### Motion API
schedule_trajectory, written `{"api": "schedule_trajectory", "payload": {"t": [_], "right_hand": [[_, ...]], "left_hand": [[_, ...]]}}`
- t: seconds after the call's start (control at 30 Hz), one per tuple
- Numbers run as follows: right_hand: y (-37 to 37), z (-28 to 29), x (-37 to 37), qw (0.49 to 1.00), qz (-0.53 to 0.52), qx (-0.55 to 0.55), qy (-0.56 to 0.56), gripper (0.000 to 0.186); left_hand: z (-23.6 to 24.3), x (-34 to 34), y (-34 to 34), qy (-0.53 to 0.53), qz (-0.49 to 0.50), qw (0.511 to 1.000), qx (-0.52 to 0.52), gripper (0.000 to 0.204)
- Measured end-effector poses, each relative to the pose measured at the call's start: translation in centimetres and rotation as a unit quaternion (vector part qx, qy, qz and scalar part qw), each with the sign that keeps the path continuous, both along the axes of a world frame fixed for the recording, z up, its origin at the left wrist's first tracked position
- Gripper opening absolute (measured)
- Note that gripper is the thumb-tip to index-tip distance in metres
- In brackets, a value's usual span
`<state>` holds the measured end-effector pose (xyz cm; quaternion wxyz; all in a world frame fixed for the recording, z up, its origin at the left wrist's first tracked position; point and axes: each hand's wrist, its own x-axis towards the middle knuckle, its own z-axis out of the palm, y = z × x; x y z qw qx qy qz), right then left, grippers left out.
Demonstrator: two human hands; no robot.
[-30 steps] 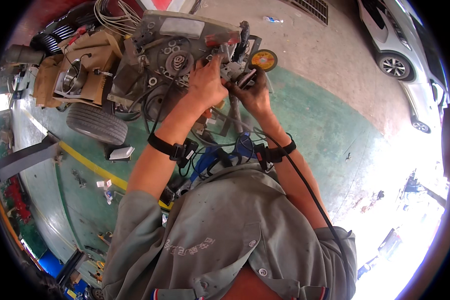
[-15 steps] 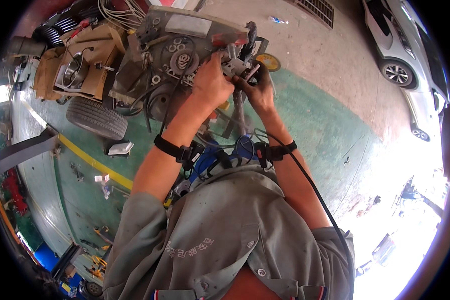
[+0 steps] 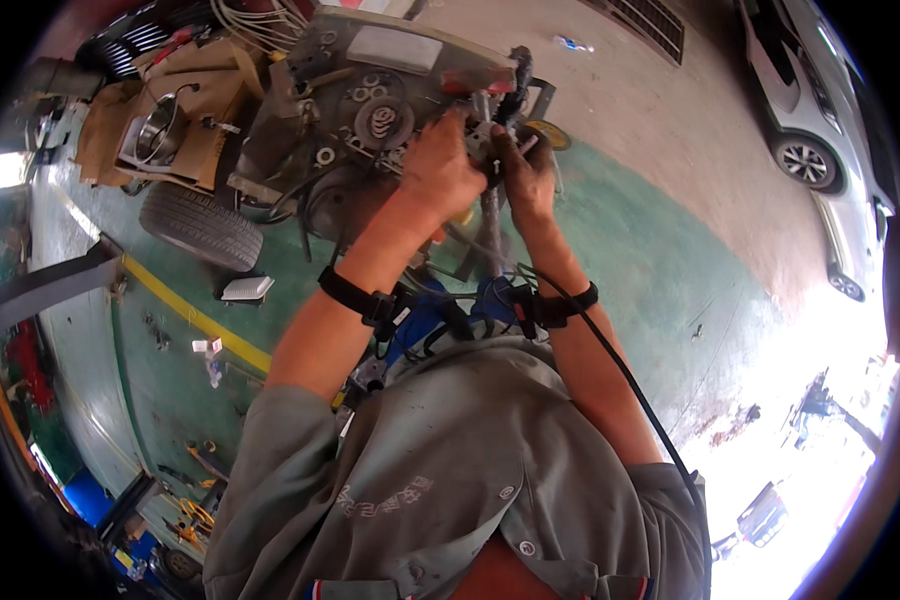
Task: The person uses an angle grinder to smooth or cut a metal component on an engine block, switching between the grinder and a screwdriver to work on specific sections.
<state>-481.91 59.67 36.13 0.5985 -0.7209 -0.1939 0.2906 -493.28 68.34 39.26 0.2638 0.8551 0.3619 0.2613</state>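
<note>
My left hand (image 3: 442, 168) is closed, its fingers bent round the left side of a grey metal part (image 3: 481, 143) at the far right corner of a dirty metal workbench (image 3: 435, 88). On the part's other side my right hand (image 3: 530, 185) is closed too, its darkened thumb pressed along it. A thin, pale piece (image 3: 530, 144) sticks out by the right fingers; its kind is unclear. Just beyond stand an upright grey cylinder (image 3: 482, 103) and a worn red block (image 3: 478, 80). My fingers hide much of the part.
Metal rings (image 3: 372, 80) and a coiled spring (image 3: 381, 121) lie on the bench. To its left are an open cardboard box (image 3: 215, 85) with a steel bowl (image 3: 163, 130), and a tyre (image 3: 200, 228). A yellow disc (image 3: 550, 135) stands right; a silver car (image 3: 820, 110) is farther off.
My right hand has turned, with its thumb now upright against the metal part, and the thin pale piece shows less. My left hand stays on the part. The whole view has shifted slightly.
</note>
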Motion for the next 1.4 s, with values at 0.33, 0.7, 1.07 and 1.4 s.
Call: {"api": "schedule_trajectory", "payload": {"t": [0.33,0.7,1.07,1.4], "right_hand": [[-0.1,-0.6,-1.3,0.991,0.021,0.068,-0.111,0.056],[-0.1,-0.5,-0.7,0.98,0.042,0.011,-0.192,0.051],[-0.3,-1.0,-0.4,0.984,0.052,0.034,-0.165,0.054],[-0.1,-0.5,-0.7,0.988,0.052,0.026,-0.143,0.059]], "left_hand": [[0.5,-0.4,0.0,0.083,0.005,0.994,-0.076,0.052],[2.4,-0.1,1.6,0.098,-0.009,0.967,-0.233,0.057],[2.0,-0.1,1.3,0.106,-0.011,0.973,-0.206,0.055],[2.3,-0.3,1.3,0.114,-0.016,0.973,-0.201,0.052]]}}
